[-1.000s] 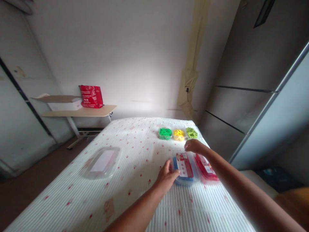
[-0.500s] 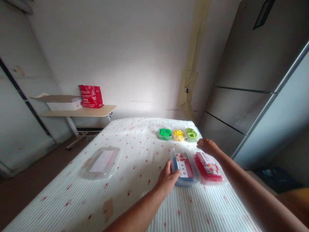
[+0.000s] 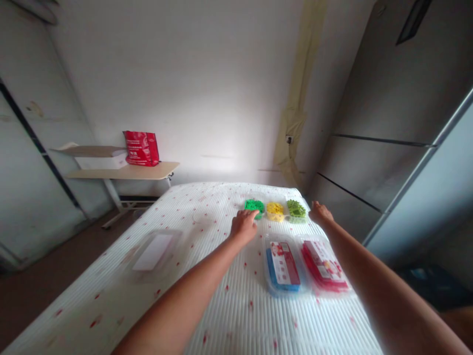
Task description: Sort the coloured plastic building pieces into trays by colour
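Three small piles of plastic pieces lie in a row at the far end of the white bed: a green pile, a yellow pile and a lime-green pile. My left hand reaches to the green pile, fingertips at its near edge, fingers loosely curled and holding nothing. My right hand hovers just right of the lime-green pile, fingers curled and blurred. Closer to me lie a clear box of blue pieces and a clear box of red pieces, side by side, both closed with labelled lids.
A clear empty lid or tray lies on the left of the bed. A low wooden table with a red bag and a white box stands by the far wall. Grey cabinet doors rise on the right.
My left hand left the blue box and reached forward to the green pile. My right hand moved from the boxes to the right of the lime-green pile. The camera tilted slightly.
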A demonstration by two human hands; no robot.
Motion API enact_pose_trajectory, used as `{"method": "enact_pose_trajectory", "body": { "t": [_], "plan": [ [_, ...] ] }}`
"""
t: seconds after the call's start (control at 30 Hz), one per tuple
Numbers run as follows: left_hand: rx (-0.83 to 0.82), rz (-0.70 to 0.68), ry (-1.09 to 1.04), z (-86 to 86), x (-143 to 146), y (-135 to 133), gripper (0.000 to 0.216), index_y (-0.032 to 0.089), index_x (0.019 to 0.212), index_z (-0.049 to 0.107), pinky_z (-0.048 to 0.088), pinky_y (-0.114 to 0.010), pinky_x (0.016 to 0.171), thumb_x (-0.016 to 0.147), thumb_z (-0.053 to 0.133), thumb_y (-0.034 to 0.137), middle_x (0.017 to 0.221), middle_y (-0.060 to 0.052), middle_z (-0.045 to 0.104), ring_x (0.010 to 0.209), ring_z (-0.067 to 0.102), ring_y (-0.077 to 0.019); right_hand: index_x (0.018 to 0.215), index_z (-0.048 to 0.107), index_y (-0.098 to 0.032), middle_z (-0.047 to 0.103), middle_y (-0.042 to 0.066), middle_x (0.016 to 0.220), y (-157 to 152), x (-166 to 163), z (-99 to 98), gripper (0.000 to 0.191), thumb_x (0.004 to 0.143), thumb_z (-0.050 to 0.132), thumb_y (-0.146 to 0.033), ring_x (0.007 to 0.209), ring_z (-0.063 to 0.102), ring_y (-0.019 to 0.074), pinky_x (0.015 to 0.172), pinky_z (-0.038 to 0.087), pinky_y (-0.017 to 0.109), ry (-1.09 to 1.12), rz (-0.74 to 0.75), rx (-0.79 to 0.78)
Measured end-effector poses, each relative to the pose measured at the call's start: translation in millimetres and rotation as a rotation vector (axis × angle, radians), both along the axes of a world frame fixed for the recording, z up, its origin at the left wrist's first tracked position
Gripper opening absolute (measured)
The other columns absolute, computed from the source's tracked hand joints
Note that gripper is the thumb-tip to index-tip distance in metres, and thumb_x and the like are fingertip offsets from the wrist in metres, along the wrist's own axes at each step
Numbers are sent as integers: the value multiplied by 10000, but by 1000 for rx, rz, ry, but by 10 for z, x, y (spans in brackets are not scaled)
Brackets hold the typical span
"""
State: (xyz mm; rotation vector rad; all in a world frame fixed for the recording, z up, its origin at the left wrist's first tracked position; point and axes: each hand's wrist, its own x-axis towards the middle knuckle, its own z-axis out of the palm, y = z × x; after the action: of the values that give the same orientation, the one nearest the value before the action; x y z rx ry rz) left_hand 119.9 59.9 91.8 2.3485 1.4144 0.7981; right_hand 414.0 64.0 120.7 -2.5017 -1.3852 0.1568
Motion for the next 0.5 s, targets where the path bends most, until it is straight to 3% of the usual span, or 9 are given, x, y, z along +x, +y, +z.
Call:
{"method": "enact_pose_trajectory", "body": {
  "t": [0.1, 0.2, 0.37, 0.5],
  "plan": [
    [20, -39, 105, -3, 194, 186, 481, 287, 1200, 562, 338, -438, 907, 765, 481, 98, 1123, -81, 586, 1094, 452, -288, 1272, 440, -103, 634, 181, 983, 134, 120, -122, 511, 764, 483, -137, 811, 661, 233, 623, 544, 330, 139, -41, -26],
    [33, -54, 178, -65, 382, 325, 420, 286, 1158, 592, 310, -456, 905, 789, 470, 125, 1084, -87, 585, 1078, 444, -298, 1253, 447, -136, 657, 89, 812, 231, 193, -255, 497, 759, 498, -129, 564, 636, 133, 477, 517, 227, 269, -42, -31],
    [50, -59, 240, -198, 507, 479, 335, 247, 1081, 633, 292, -436, 895, 832, 429, 156, 1016, -96, 597, 1040, 461, -288, 1278, 441, -98, 630, 57, 648, 318, 222, -332, 571, 720, 560, -78, 483, 605, 139, 429, 489, 215, 370, -46, -36],
    [62, -39, 258, -271, 355, 512, 331, 250, 1085, 621, 289, -428, 882, 843, 414, 157, 987, -88, 603, 1020, 475, -275, 1294, 413, -80, 624, 40, 592, 344, 89, -293, 632, 689, 598, -66, 466, 603, 138, 436, 481, 205, 433, -19, -47]
  ]
}}
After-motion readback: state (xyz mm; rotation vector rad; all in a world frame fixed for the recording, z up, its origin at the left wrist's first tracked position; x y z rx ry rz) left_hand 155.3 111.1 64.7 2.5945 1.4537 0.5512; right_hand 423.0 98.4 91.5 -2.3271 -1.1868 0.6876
